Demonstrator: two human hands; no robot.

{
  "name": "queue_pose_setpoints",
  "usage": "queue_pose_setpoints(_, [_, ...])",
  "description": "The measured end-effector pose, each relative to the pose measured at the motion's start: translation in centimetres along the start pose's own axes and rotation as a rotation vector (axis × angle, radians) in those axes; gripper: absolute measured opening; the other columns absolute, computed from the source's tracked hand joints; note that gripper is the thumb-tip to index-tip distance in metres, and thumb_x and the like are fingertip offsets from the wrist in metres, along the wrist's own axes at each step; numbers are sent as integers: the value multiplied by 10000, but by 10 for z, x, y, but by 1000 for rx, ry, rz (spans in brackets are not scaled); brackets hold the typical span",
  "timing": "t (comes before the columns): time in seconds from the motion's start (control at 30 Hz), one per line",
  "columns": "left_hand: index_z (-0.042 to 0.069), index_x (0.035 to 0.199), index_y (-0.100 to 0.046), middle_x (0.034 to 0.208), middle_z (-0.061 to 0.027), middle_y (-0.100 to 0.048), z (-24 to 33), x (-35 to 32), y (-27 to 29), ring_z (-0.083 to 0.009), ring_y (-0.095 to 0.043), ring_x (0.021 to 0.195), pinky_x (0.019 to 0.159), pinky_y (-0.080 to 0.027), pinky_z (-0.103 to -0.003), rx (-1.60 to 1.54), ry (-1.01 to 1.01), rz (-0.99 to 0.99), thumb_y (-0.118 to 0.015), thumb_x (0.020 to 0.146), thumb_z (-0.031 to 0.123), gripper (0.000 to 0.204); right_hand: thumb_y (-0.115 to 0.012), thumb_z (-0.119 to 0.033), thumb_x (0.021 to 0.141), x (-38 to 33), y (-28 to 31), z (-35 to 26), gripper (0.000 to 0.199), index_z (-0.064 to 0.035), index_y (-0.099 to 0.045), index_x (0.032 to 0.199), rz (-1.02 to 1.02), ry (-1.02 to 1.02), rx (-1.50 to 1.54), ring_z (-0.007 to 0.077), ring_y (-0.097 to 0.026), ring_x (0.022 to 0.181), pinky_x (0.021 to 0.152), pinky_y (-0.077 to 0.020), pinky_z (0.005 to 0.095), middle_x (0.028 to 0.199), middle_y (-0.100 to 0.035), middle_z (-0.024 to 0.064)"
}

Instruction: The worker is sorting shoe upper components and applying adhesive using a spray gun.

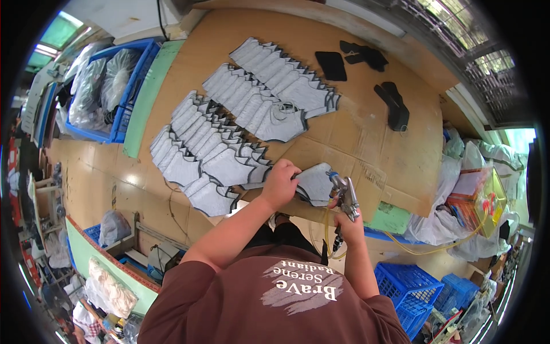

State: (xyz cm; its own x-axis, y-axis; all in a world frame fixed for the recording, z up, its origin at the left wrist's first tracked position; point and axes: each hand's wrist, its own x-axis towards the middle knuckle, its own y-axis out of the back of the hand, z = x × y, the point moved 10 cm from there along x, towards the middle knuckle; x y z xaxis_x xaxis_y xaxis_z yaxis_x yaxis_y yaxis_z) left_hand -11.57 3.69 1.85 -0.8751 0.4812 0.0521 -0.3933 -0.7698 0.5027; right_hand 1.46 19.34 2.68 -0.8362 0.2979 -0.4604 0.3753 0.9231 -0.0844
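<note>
Right grip wrapped round a metal spray gun, its front end by the right edge of the grey panel lying between both grips; left grip pinches the panel's left side, presumably to steady it. Ahead and left of that grip, fanned panels overlap on the cardboard-topped desk, likely so each lifts singly; beyond the right grip, black pads sit apart, probably to avoid mixing.

A cardboard-covered worktop is filling the middle, with a pale green strip running along its left edge. Beyond its far right corner, a barred window is letting in daylight. Tan floor is stretching past the left edge, and blue crates are standing past the near right corner.
</note>
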Motion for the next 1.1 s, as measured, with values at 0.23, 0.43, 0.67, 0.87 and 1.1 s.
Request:
queue_pose_setpoints(0.23, [11,967,-611,773,-53,-634,-63,-44,82,-101,-575,652,605,-466,-231,-219,476,208,-609,771,70,205,-432,24,649,-5,-9,6,390,-10,-555,1018,-105,-4,-33,61,-458,590,494,-385,202,908,-597,47])
queue_pose_setpoints(0.43, [-19,1022,-572,854,-67,-608,-158,-137,249,-137,-572,732,667,-465,-257,-185,736,542,-584,780,28,247,-475,-44,711,-2,-19,10,348,-39,-541,1052,-212,-14,-140,56,-467,606,500,-400,203,902,-599,23])
queue_pose_setpoints(0.67, [13,974,-585,1003,-138,-550,-91,-79,204,-288,-519,934,832,-416,-358,268,282,401,-628,714,45,265,-470,-29,729,-2,-33,9,297,-48,-528,1020,-236,-97,-149,49,-456,621,518,-389,200,844,-548,-17])
queue_pose_setpoints(0.87, [4,903,-569,899,-147,-525,8,-21,18,-333,-506,865,759,-419,-382,-8,-92,-52,-696,651,123,306,-456,-11,724,-4,-32,14,309,-42,-518,1026,-223,-99,-187,44,-443,602,518,-376,195,810,-532,-23])
queue_pose_setpoints(1.1, [6,920,-557,907,-151,-524,-2,-12,-10,-333,-505,872,762,-413,-384,29,37,-41,-709,607,59,352,-495,-31,755,-5,-23,19,159,-32,-538,908,-205,-73,-227,75,-473,668,602,-393,220,755,-528,-11])
